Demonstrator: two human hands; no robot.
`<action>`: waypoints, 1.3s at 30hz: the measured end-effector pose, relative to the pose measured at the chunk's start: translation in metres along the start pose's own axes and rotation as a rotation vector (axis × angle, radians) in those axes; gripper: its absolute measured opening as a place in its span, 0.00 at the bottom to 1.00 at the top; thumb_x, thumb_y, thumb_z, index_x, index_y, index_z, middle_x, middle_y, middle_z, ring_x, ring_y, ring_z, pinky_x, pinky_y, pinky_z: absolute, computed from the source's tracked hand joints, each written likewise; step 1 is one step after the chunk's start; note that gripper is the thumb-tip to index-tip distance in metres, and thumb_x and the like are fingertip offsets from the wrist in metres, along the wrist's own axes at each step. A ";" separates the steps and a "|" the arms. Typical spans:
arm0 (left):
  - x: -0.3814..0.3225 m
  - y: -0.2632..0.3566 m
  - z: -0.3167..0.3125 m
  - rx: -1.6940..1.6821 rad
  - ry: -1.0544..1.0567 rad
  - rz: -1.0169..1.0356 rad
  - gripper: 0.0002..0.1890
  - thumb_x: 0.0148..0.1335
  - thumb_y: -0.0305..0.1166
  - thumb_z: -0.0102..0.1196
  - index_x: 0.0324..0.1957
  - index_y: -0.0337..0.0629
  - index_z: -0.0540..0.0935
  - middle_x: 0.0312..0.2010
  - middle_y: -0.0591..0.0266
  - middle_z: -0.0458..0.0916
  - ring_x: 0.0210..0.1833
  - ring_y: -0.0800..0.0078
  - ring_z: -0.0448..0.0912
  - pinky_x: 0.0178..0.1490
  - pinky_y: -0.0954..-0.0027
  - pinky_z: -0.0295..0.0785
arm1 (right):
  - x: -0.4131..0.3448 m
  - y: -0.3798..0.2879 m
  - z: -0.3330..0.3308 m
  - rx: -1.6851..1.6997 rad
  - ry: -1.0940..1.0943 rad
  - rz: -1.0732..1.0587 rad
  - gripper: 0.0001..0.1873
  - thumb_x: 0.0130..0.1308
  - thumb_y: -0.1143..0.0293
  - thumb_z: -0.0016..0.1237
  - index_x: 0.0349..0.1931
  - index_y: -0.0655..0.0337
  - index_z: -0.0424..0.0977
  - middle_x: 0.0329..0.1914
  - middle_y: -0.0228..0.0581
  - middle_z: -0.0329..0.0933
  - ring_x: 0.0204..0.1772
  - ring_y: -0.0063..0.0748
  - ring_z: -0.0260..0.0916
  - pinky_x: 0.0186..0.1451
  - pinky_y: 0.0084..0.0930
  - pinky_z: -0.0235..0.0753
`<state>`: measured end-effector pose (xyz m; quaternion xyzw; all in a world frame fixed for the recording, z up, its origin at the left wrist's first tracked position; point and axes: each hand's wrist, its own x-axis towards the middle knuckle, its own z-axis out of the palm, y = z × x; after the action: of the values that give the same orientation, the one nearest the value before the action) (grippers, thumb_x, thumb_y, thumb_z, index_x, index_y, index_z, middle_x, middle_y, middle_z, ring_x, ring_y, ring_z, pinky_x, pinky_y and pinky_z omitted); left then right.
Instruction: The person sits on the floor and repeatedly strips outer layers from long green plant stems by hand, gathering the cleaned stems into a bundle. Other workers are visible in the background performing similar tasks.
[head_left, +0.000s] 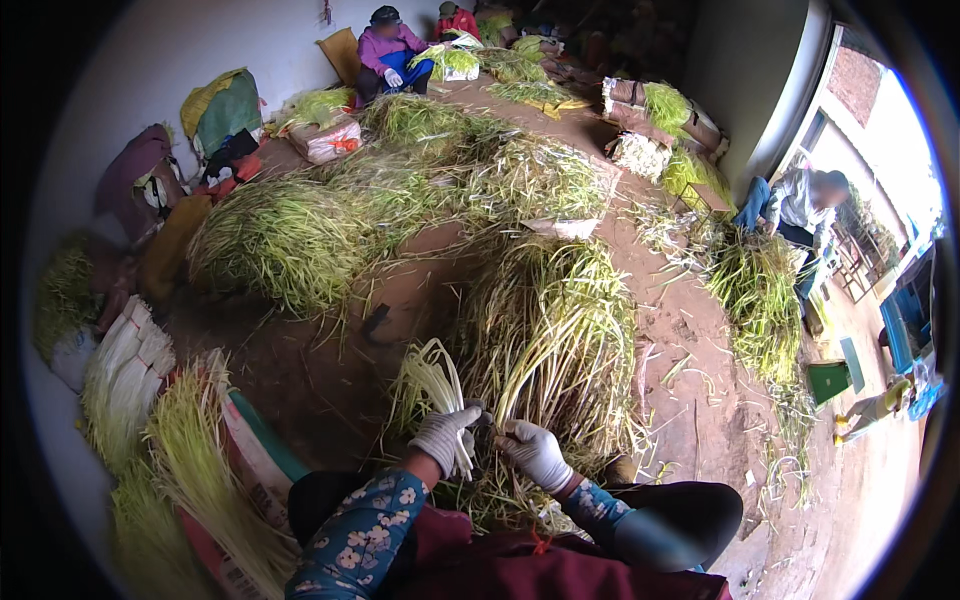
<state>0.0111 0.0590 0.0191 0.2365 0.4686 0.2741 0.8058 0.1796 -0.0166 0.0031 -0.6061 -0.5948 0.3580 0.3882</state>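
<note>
My left hand (444, 439), in a whitish knit glove, is closed around a small bunch of pale stalks (439, 379); their lower ends stick out beneath the palm. Close beside it, my gloved right hand (538, 454) has its fingertips pinched at the near end of long yellow-green stalks (536, 352). Those stalks arch away over a large heap of green and dry stalks (592, 300) in front of my knees. The exact fingertip contact is partly hidden by the glove.
Trimmed white bundles (127, 360) and leafy stalks (187, 442) lie at my left. Another heap (277, 232) stands further off. One person (802, 202) works at the right by a green bin (829, 381); another person (390, 52) sits at the back wall.
</note>
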 end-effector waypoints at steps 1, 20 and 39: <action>0.000 -0.001 0.000 0.021 0.047 -0.045 0.11 0.54 0.36 0.58 0.38 0.46 0.77 0.18 0.62 0.77 0.10 0.73 0.70 0.12 0.70 0.66 | -0.002 -0.001 0.005 -0.011 -0.001 -0.072 0.11 0.58 0.68 0.53 0.39 0.61 0.75 0.28 0.39 0.76 0.32 0.28 0.75 0.35 0.24 0.73; -0.013 0.033 0.002 0.163 -0.020 0.095 0.13 0.47 0.24 0.59 0.37 0.30 0.78 0.22 0.56 0.80 0.12 0.77 0.71 0.14 0.78 0.65 | 0.016 0.164 -0.042 -0.759 -0.303 0.450 0.18 0.58 0.54 0.45 0.38 0.59 0.76 0.35 0.46 0.78 0.42 0.42 0.76 0.43 0.35 0.74; -0.011 -0.020 0.013 0.207 -0.049 0.045 0.06 0.50 0.29 0.61 0.30 0.40 0.78 0.15 0.67 0.73 0.12 0.79 0.67 0.13 0.78 0.61 | 0.003 -0.044 -0.023 0.248 -0.009 0.133 0.09 0.62 0.67 0.49 0.35 0.64 0.76 0.21 0.33 0.77 0.20 0.16 0.71 0.25 0.15 0.71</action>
<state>0.0227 0.0347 0.0193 0.3356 0.4691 0.2367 0.7818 0.1805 -0.0147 0.0526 -0.5898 -0.5063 0.4565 0.4330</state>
